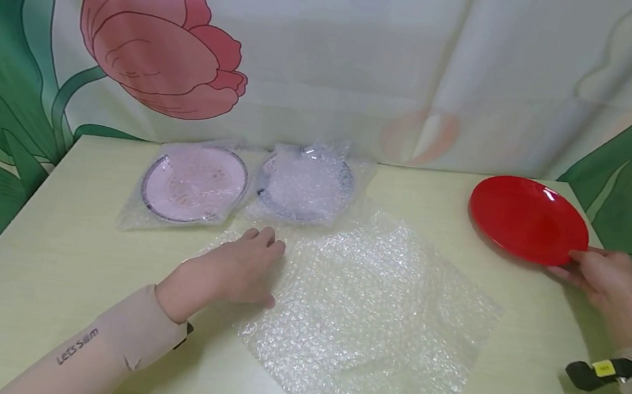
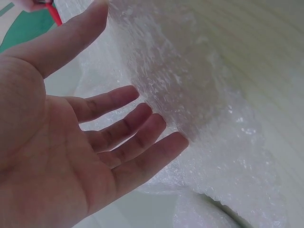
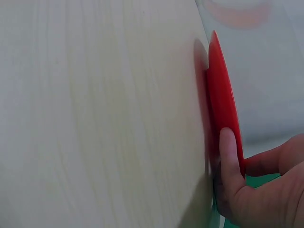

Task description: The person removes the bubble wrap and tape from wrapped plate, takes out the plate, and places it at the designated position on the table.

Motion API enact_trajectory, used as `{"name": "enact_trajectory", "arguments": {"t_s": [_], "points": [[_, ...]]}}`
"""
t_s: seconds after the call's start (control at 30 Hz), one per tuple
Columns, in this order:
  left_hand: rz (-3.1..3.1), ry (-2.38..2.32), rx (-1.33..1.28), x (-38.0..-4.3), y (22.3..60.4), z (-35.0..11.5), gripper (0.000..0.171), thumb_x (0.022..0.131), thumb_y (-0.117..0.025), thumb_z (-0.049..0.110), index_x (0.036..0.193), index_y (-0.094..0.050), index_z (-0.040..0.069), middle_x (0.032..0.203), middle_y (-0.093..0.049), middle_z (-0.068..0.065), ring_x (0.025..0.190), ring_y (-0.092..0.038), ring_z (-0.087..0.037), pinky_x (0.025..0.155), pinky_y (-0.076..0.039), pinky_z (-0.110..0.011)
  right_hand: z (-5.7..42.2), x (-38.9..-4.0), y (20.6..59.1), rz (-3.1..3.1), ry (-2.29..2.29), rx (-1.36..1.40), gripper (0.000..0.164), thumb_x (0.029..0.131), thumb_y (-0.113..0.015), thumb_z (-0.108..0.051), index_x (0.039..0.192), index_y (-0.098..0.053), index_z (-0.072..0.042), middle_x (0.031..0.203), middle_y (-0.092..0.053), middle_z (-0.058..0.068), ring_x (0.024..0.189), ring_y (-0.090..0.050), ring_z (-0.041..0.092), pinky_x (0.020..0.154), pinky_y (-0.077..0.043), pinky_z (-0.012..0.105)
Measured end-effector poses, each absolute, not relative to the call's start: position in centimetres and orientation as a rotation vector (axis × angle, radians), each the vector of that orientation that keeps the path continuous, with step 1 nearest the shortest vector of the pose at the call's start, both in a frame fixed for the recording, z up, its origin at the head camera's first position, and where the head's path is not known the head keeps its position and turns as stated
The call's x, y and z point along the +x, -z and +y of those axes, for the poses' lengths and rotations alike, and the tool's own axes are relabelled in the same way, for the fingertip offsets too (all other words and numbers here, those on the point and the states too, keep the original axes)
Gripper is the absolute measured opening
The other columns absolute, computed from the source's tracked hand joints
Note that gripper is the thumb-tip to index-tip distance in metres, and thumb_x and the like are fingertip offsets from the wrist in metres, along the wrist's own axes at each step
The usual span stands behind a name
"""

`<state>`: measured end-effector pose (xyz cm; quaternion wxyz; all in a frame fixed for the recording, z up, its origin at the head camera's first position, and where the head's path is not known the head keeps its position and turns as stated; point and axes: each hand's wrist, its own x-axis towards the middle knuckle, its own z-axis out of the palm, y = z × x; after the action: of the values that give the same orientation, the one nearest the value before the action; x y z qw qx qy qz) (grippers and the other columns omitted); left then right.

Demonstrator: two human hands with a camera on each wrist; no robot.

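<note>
A red plate (image 1: 529, 218) is at the table's back right. My right hand (image 1: 605, 278) pinches its near right rim, thumb on one face and fingers on the other. In the right wrist view the plate (image 3: 222, 92) shows edge-on, close to the tabletop. A sheet of bubble wrap (image 1: 377, 325) lies spread across the middle of the table. Over its left edge is my left hand (image 1: 231, 269), fingers spread and loosely bent, holding nothing. The left wrist view has its fingertips at the bubble wrap (image 2: 166, 61); whether they touch it I cannot tell.
Two patterned plates in bubble wrap sit side by side at the back: a pinkish wrapped plate (image 1: 194, 184) and a wrapped plate with a blue-grey rim (image 1: 306, 182). Behind the table (image 1: 74, 258) hangs a printed curtain (image 1: 334, 59) with a flower and leaves.
</note>
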<state>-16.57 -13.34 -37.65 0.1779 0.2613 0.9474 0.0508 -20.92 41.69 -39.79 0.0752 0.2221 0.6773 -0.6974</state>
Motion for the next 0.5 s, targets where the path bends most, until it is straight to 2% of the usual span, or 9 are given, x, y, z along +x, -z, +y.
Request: {"name": "enact_trajectory", "arguments": {"t_s": [0.1,0.17,0.3,0.4,0.5], "points": [[2.678,-0.134,0.737,-16.56,37.62,-13.30,0.068,0.082,-0.087,0.030,0.129,-0.052,-0.004,0.115,-0.046,-0.015,0.105,-0.045,-0.032,0.082,-0.052,-0.042,41.83,-20.80,39.76,2.088,2.022,0.693,0.068,0.104,-0.054,-0.008,0.153,-0.011,0.013,0.080,-0.063,-0.009,0.073,-0.073,0.011,0.076,-0.060,0.028],[2.676,-0.130,0.736,-16.55,37.64,-13.32,0.068,0.082,-0.087,0.030,0.129,-0.052,-0.004,0.115,-0.046,-0.015,0.105,-0.045,-0.032,0.082,-0.052,-0.042,41.90,-20.74,39.71,2.130,1.976,0.698,0.073,0.103,-0.058,-0.011,0.154,-0.011,0.012,0.084,-0.062,-0.009,0.074,-0.073,0.010,0.076,-0.059,0.026],[2.680,-0.128,0.744,-16.56,37.68,-13.35,0.069,0.082,-0.087,0.031,0.129,-0.052,-0.005,0.114,-0.046,-0.015,0.104,-0.045,-0.032,0.082,-0.052,-0.042,41.96,-20.72,39.53,2.149,1.940,0.704,0.085,0.102,-0.063,-0.014,0.158,-0.004,0.008,0.108,-0.054,0.005,0.076,-0.073,0.008,0.080,-0.059,0.026],[2.685,-0.130,0.751,-16.56,37.71,-13.35,0.070,0.082,-0.088,0.031,0.129,-0.052,-0.005,0.114,-0.046,-0.015,0.103,-0.045,-0.032,0.082,-0.052,-0.042,41.91,-20.72,39.46,2.212,1.867,0.690,0.086,0.102,-0.063,-0.018,0.158,-0.004,0.007,0.125,-0.044,0.013,0.076,-0.071,0.005,0.081,-0.058,0.026],[2.683,-0.130,0.753,-16.57,37.71,-13.33,0.070,0.082,-0.088,0.031,0.129,-0.052,-0.005,0.114,-0.046,-0.015,0.104,-0.045,-0.032,0.082,-0.052,-0.042,41.75,-20.60,39.43,2.353,1.693,0.664,0.083,0.104,-0.060,-0.026,0.157,-0.007,0.011,0.133,-0.042,0.020,0.081,-0.067,0.004,0.081,-0.058,0.024]]}}
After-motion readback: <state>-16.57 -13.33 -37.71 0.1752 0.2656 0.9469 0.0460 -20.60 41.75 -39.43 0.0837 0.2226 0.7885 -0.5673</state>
